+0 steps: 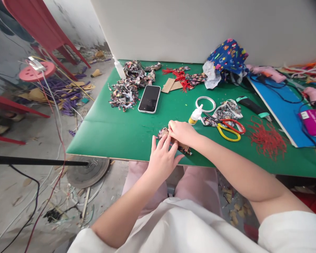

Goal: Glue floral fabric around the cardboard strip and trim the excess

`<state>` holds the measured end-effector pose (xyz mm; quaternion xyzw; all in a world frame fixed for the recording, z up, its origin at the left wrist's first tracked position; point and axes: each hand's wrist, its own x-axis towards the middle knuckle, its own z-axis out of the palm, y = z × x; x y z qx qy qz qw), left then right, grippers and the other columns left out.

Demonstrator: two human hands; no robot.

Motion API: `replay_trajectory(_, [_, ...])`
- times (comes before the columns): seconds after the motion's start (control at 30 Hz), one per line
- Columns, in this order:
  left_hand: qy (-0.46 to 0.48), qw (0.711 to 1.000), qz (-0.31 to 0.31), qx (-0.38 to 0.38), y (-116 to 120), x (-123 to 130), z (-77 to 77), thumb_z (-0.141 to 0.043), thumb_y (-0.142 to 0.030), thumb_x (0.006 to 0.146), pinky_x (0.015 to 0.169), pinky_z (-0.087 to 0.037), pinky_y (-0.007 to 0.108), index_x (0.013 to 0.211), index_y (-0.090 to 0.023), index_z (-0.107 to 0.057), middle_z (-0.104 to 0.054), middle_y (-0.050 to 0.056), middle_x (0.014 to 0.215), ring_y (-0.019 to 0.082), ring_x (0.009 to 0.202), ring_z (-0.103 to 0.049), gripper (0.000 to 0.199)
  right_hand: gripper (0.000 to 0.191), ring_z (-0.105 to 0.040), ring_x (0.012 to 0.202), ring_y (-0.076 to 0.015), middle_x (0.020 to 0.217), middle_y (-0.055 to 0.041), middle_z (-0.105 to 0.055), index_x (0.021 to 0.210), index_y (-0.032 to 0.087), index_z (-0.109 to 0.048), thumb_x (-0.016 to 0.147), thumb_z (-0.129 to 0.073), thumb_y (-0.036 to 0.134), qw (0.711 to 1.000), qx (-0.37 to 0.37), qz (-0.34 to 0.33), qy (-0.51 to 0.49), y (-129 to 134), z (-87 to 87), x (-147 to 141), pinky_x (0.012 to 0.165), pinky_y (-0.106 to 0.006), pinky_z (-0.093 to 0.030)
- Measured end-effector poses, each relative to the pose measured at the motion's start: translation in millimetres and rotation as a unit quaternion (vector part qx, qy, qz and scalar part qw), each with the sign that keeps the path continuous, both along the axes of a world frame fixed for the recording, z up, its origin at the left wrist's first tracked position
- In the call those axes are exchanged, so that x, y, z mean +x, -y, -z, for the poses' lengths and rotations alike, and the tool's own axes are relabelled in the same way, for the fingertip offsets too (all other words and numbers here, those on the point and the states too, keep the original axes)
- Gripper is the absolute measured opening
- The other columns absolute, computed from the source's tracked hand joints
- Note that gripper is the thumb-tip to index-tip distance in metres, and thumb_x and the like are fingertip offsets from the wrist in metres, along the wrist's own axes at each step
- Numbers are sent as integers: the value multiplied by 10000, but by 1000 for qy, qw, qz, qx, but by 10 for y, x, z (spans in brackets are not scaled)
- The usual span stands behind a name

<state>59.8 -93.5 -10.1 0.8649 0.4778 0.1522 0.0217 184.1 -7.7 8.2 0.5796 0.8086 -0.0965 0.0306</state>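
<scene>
A small piece of dark floral fabric point(186, 149) with brown card lies at the front edge of the green table point(102, 130). My left hand point(163, 156) rests on its near side, fingers spread flat. From the right, my right hand point(181, 133) presses on the same piece with its fingers curled together; what they pinch, if anything, is hidden. Just beyond that hand stands a small glue bottle point(195, 115) with a yellow label. Scissors point(230, 130) with red and yellow handles lie to its right, beside floral scraps point(228, 109).
A phone point(149, 98), a fabric bundle point(131, 80) and a white bottle point(119, 69) are at the back left. Right of the hands lie a tape ring point(205, 104), a cutter point(254, 107), red threads point(267, 138) and a blue board point(276, 112). Blue patterned cloth point(228, 58) sits behind.
</scene>
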Motion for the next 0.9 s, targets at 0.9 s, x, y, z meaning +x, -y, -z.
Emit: replay_trajectory(0.9, [0,1000,-17,-17,84,-43,-33,-416,-499,845,1027,-157,610,1246,-199,-472,-340,143,1397,349,1327,-171,504,253,-621,762,-178,900,-15,-663,943,223,-516,891,-351,408,995,39,34,-82,-12,103,-19,592,-262,-371])
